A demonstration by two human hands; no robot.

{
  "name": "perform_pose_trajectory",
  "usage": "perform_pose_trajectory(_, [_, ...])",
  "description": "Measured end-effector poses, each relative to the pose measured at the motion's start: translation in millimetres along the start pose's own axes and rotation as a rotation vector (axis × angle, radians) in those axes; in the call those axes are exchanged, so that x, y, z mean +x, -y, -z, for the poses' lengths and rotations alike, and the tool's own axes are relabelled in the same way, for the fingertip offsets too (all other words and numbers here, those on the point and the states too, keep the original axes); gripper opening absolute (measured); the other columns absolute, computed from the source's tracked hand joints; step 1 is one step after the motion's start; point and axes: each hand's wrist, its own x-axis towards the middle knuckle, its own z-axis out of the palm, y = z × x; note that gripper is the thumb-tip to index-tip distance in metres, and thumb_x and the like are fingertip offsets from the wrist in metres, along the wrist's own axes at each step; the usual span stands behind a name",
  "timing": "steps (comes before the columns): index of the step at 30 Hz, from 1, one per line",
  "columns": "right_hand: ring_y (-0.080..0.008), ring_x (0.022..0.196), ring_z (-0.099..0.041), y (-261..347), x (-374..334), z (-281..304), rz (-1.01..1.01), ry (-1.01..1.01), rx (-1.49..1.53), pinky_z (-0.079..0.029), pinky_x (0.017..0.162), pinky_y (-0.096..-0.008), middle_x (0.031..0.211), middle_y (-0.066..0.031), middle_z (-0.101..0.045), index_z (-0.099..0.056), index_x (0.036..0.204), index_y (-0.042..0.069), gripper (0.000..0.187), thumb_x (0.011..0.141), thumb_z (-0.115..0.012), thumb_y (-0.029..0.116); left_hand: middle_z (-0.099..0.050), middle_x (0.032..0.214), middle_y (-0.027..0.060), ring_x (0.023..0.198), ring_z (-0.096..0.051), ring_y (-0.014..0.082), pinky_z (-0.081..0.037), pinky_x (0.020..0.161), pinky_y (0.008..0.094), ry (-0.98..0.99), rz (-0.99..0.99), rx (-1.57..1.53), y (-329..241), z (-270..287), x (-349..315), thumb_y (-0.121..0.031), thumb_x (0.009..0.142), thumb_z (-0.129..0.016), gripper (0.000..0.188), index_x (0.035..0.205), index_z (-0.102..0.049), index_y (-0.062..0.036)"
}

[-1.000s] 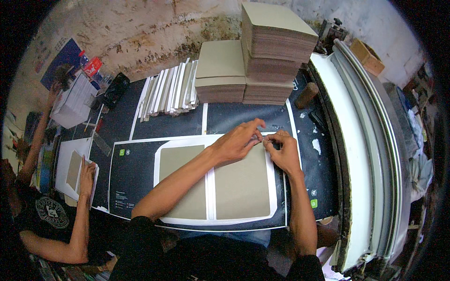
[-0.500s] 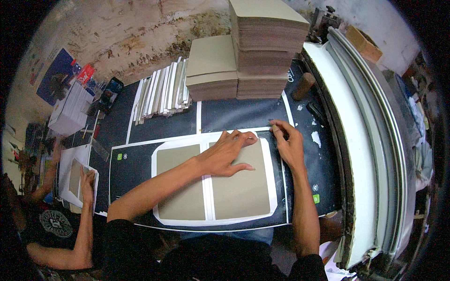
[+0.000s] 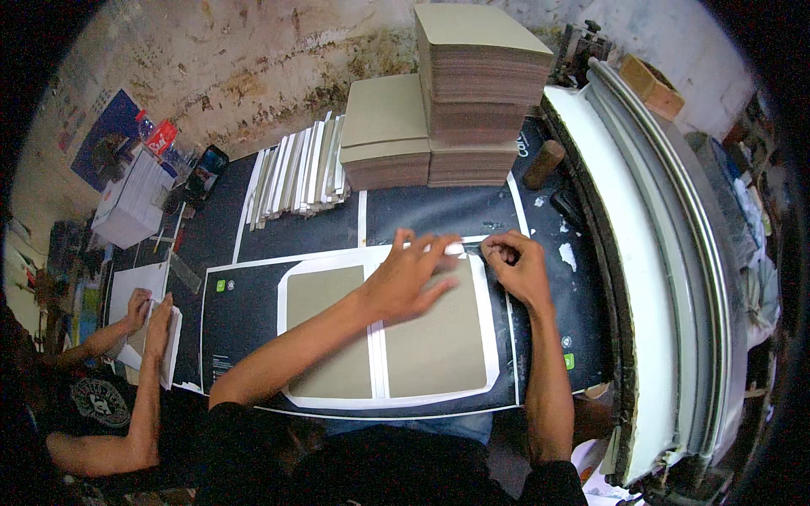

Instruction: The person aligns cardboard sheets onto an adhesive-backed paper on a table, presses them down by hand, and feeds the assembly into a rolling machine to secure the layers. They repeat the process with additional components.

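Two grey-brown boards, a left board (image 3: 327,329) and a right board (image 3: 439,337), lie side by side on a white sheet (image 3: 295,398) with cut corners. A narrow white strip (image 3: 377,363) runs between them. My left hand (image 3: 413,274) is over the top of the right board, fingers spread and slightly blurred, holding nothing visible. Just beyond the sheet's upper right corner, my right hand (image 3: 521,268) has its fingers curled together in a pinch. Whatever may be between those fingertips is hidden. A small white edge shows beside my left fingertips.
Behind stand tall stacks of grey board (image 3: 477,93) and a row of upright strips (image 3: 295,173). A wooden cylinder (image 3: 543,164) and a long curved-looking machine (image 3: 629,253) are at the right. At the left a co-worker's hands (image 3: 152,325) handle a similar covered board.
My left hand has lifted its fingers and spread them more. My right fingers have curled in and shifted slightly down. The co-worker's second hand has come onto their piece.
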Motion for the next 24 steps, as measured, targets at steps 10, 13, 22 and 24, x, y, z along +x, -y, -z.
perform_pose_trajectory(10, [-0.0233, 0.072, -0.063, 12.2, -2.0, 2.7, 0.102, 0.100, -0.029, -0.051, 0.067, -0.0348, 0.079, -0.0125, -0.065, -0.078, 0.095, 0.002, 0.016, 0.081, -0.075, 0.009, -0.073, 0.104, 0.0060, 0.112, -0.062, 0.0308, -0.029, 0.093, 0.0493, 0.055, -0.102, -0.113, 27.0, -6.2, 58.1, -0.009, 0.084, -0.072, 0.072, 0.146, -0.035, -0.0086])
perform_pose_trajectory(13, [-0.0246, 0.073, -0.063, 10.0, -2.8, 2.0, 0.116, 0.093, -0.057, -0.050, 0.068, -0.0355, 0.079, -0.0132, -0.065, -0.077, 0.091, 0.001, 0.013, 0.081, -0.075, 0.009, -0.072, 0.093, 0.0061, 0.097, -0.066, 0.0294, -0.029, 0.091, 0.0477, 0.007, -0.156, -0.082, 22.2, -5.5, 60.5, -0.005, 0.084, -0.070, 0.069, 0.144, -0.037, -0.0085])
perform_pose_trajectory(22, [-0.0276, 0.079, -0.063, 5.6, -1.3, -5.3, 0.133, 0.075, -0.050, -0.050, 0.073, -0.0375, 0.080, -0.0134, -0.064, -0.075, 0.089, 0.001, 0.012, 0.082, -0.071, 0.009, -0.076, 0.100, 0.0040, 0.106, -0.064, 0.0316, -0.028, 0.096, 0.0523, 0.043, -0.065, -0.143, 28.7, -12.2, 52.3, -0.009, 0.087, -0.070, 0.076, 0.152, -0.031, -0.0124])
perform_pose_trajectory(24, [-0.0275, 0.079, -0.063, 5.4, -1.6, -6.5, 0.112, 0.067, -0.047, -0.050, 0.072, -0.0375, 0.081, -0.0135, -0.064, -0.075, 0.089, 0.001, 0.012, 0.082, -0.070, 0.009, -0.076, 0.099, 0.0039, 0.108, -0.063, 0.0313, -0.028, 0.097, 0.0523, 0.027, -0.067, -0.187, 31.7, -17.4, 49.3, -0.009, 0.087, -0.070, 0.074, 0.151, -0.033, -0.0105])
